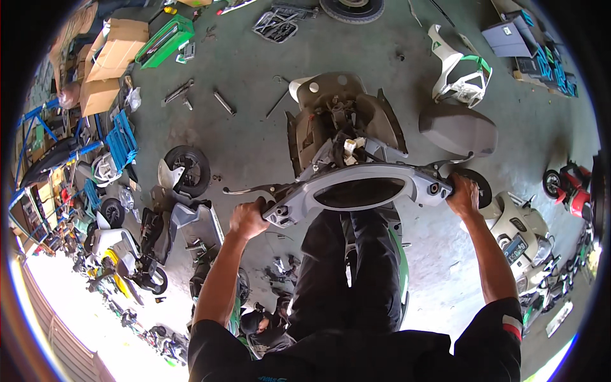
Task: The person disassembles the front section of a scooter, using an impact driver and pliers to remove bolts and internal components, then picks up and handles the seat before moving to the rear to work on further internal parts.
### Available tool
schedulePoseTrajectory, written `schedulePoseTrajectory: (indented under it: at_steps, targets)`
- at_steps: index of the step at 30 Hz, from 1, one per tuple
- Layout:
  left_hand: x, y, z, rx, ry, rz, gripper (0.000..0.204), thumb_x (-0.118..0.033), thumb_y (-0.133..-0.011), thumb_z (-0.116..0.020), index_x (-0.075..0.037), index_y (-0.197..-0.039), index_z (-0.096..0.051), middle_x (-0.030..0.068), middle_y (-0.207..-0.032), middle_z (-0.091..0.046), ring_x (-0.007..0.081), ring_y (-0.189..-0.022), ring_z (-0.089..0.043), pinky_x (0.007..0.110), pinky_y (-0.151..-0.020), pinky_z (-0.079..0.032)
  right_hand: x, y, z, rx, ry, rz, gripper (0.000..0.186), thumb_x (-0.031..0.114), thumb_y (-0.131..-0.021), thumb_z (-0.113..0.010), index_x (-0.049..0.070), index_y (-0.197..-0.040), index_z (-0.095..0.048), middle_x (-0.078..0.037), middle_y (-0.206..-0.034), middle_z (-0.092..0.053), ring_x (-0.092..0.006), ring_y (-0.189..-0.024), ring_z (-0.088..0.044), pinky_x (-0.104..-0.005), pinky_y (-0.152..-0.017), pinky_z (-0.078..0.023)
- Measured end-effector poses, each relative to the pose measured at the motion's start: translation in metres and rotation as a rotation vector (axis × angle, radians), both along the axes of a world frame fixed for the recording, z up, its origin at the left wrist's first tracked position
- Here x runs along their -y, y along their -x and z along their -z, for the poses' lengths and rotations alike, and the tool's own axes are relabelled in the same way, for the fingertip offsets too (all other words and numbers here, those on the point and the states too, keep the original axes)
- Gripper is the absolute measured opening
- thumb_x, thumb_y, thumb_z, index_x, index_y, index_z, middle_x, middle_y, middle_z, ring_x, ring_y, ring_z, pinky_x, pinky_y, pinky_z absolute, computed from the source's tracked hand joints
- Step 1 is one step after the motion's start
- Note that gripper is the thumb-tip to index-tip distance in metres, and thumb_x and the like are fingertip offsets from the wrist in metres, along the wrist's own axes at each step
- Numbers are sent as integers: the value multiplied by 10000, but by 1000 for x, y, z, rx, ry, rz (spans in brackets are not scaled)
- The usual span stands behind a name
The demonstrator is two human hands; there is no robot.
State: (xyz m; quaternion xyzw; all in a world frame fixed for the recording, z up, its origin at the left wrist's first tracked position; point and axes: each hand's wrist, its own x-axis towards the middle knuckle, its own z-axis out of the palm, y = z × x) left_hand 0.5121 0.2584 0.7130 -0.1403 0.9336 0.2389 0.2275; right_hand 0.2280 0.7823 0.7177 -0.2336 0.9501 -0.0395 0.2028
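Observation:
A partly stripped scooter stands in front of me, with a grey handlebar cover (415,184) around a dark oval display (363,193). My left hand (249,219) is wrapped round the left handlebar grip, below the left brake lever (245,190). On the other side my right hand (464,196) closes round the right grip, near the right brake lever (453,160). Both grips are mostly covered by my fingers. Ahead of the bar, the brown inner bodywork (386,122) lies open, showing wiring and pale connectors (351,148). My legs are against or astride the scooter; I cannot tell which.
A loose seat (458,129) and a white-green body panel (445,67) lie ahead to the right. Tools such as a wrench (178,92) are on the floor. A wheel (192,170) and parked motorbikes line the left; a beige scooter (519,232) stands right. A person (261,328) crouches low behind-left.

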Motion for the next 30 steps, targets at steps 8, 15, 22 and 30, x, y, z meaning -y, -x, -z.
schedulePoseTrajectory:
  at_steps: [8,15,22,30]
  targets:
    - [2,3,-4,87,-8,-15,265,-348,-846,-659,-85,-861,-625,215,-773,-700,455,-733,-683,558,-682,-560,6,1,0,26,35,32,174,189,-761,-729,63,-811,-620,-198,-817,-684,-426,-818,-666,-530,-724,-528]
    - [-2,-4,-4,128,-8,-24,250,-333,-839,-667,-93,-906,-641,216,-810,-709,443,-765,-692,548,-693,-563,10,12,-4,96,-62,18,191,208,-753,-745,73,-876,-692,-209,-874,-705,-434,-858,-676,-534,-747,-535]
    - [-16,-14,-2,86,-6,-91,254,-326,-821,-689,-82,-874,-648,219,-783,-701,437,-754,-690,541,-687,-565,13,30,-9,184,-190,-14,240,227,-744,-772,80,-924,-712,-214,-923,-714,-439,-918,-680,-526,-813,-552]
    - [-40,-36,4,26,-34,-192,224,-286,-799,-699,-82,-885,-671,218,-800,-701,440,-773,-684,532,-699,-559,18,56,-12,155,-195,-152,296,266,-739,-799,71,-937,-697,-214,-905,-716,-428,-908,-687,-522,-816,-554]
